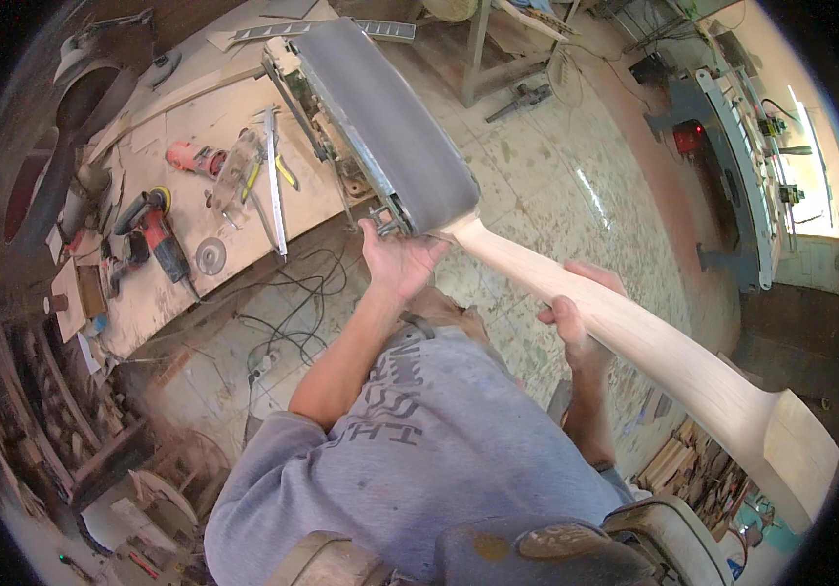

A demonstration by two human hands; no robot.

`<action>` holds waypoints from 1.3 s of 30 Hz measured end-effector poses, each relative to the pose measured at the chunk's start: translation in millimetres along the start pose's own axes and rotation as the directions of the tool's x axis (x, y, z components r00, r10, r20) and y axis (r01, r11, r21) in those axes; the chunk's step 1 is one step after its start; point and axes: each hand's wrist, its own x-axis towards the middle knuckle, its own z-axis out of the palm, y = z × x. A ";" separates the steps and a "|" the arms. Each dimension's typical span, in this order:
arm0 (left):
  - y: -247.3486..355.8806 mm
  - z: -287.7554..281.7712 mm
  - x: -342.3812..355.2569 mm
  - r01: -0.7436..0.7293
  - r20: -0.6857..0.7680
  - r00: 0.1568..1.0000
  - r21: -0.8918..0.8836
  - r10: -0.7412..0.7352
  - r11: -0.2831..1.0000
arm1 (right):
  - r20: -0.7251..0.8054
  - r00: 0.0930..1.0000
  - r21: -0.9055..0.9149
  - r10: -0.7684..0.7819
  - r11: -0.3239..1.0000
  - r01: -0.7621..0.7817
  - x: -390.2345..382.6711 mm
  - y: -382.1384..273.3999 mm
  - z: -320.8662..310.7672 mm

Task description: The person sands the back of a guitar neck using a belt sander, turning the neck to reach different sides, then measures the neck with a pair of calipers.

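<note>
A long, pale wooden piece, narrow in the middle and flared at the lower right, runs diagonally to the belt sander, its upper end touching the grey belt's lower end. My left hand is closed at that upper end, beneath the sander's edge, thumb raised beside the machine's fittings; its fingertips are partly hidden by the wood. My right hand wraps round the wood's middle, thumb on the near side and fingers over the far side.
A workbench at left holds red power tools, pliers and a long metal bar. Cables lie on the tiled floor below. A grey machine frame stands at right, wood offcuts at lower right.
</note>
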 end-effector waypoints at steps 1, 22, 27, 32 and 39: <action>-0.5 5.9 2.1 -0.033 -0.077 0.996 0.043 0.036 0.999 | 0.012 0.999 0.002 0.036 0.999 -0.036 2.3 1.2 7.5; 18.0 -26.9 15.3 -0.101 -0.001 0.995 0.163 0.103 0.981 | 0.051 0.999 0.022 0.014 1.000 -0.015 8.0 2.3 34.3; 13.5 -18.4 12.6 -0.111 -0.063 0.990 0.165 0.123 0.980 | 0.049 0.998 0.033 0.045 0.998 -0.046 9.5 0.2 32.1; 16.8 -19.6 15.1 -0.076 -0.105 0.991 0.121 0.089 0.990 | 0.044 0.997 -0.021 -0.058 0.998 0.059 9.4 10.0 36.5; 13.3 -11.0 10.8 -0.105 -0.090 0.989 0.152 0.120 0.983 | 0.029 0.999 0.010 0.020 1.000 -0.020 11.6 -0.8 37.4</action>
